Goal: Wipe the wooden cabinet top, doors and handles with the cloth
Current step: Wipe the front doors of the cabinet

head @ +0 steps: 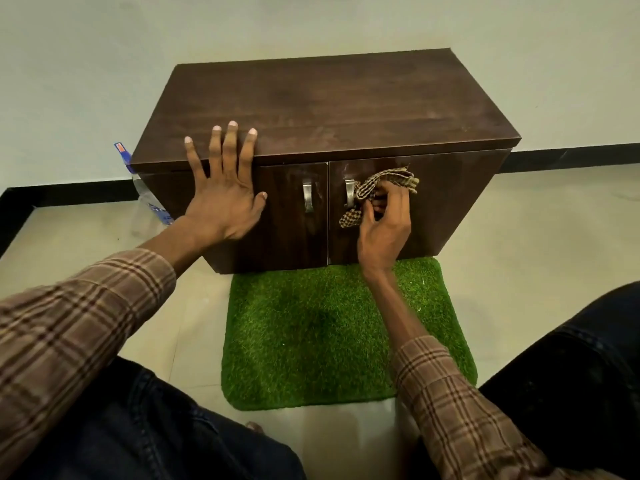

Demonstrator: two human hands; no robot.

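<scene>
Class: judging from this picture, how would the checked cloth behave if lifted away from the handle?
The checked cloth is probably floppy: it bunches in the right hand and a loose end droops. It likely weighs little, held by fingertips alone. It might snag on the right door handle it touches.

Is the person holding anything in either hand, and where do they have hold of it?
The right hand grips the checked cloth around its bunched middle, beside the right door handle. The left hand holds nothing, resting flat on the cabinet.
</scene>
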